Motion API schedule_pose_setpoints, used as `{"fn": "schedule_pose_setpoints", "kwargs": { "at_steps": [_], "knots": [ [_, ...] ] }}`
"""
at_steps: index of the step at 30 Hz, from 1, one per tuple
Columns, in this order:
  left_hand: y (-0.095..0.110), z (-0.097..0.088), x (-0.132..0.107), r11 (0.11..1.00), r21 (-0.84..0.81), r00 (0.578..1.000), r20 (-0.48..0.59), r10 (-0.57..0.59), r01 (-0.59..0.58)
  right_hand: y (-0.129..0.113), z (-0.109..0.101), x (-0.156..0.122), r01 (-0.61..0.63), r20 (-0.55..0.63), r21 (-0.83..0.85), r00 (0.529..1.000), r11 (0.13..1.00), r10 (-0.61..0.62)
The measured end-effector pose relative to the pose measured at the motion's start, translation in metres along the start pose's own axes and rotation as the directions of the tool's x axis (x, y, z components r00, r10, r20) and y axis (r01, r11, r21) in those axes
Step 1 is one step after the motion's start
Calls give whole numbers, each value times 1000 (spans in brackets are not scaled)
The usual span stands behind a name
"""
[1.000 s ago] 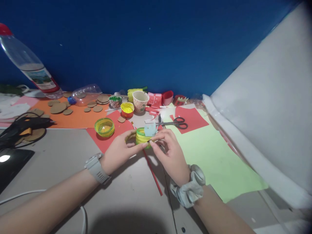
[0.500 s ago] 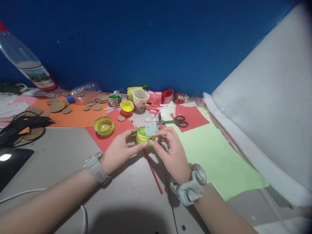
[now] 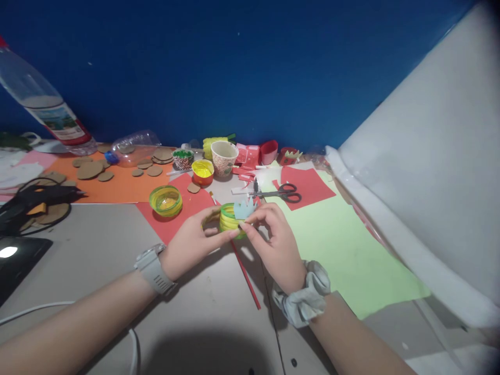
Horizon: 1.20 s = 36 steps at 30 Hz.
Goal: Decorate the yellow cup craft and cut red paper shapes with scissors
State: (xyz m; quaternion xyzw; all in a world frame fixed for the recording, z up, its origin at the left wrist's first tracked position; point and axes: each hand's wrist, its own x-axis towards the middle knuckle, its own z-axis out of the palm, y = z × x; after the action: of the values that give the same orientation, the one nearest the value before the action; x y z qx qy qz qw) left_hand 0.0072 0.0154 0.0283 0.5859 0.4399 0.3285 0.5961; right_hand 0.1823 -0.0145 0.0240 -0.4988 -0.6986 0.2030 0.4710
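A small yellow-and-green striped cup [image 3: 227,220] is held between my two hands above the table. My left hand [image 3: 197,229] wraps round its left side, thumb along the front. My right hand [image 3: 271,234] pinches at the cup's right front with thumb and fingertips. A light blue paper piece with a jagged top edge [image 3: 245,208] stands at the cup's rim, beside my right fingers; its lower part is hidden. Below the cup lies a thin red stick [image 3: 248,281]. A similar yellow-green bowl [image 3: 166,202] sits to the left on red paper [image 3: 156,221].
Black scissors [image 3: 289,192] lie behind my right hand. Green paper [image 3: 344,250] covers the right side. At the back stand a paper cup [image 3: 224,159] and a small yellow-filled cup [image 3: 203,172]. Cardboard discs [image 3: 89,170], a bottle [image 3: 58,117] and a glue gun [image 3: 42,195] are at left.
The light blue paper has shifted slightly to the right and its jagged edge shows more. Both hands keep nearly the same place round the cup.
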Motion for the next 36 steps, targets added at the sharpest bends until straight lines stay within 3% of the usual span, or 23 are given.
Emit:
{"fn": "schedule_pose_setpoints", "kwargs": {
  "at_steps": [11, 16, 21, 36],
  "knots": [
    [0, 1, -1, 1000, -20, 999, 31, -23, 24, 0, 2, -3, 14, -48, 17, 999, 1000, -13],
    [0, -2, 0, 1000, -31, 998, 69, -4, 6, 1, 0, -4, -38, -70, 99, 997, 994, 45],
    [-4, -2, 1, 999, -47, 996, 91, 7, -3, 1, 1, -4, -108, -59, 31, 992, 994, 110],
    [-1, 0, -2, 998, -63, 996, 85, -18, 23, 7, 4, -5, -155, -42, 139, 986, 978, 162]
  ]
}}
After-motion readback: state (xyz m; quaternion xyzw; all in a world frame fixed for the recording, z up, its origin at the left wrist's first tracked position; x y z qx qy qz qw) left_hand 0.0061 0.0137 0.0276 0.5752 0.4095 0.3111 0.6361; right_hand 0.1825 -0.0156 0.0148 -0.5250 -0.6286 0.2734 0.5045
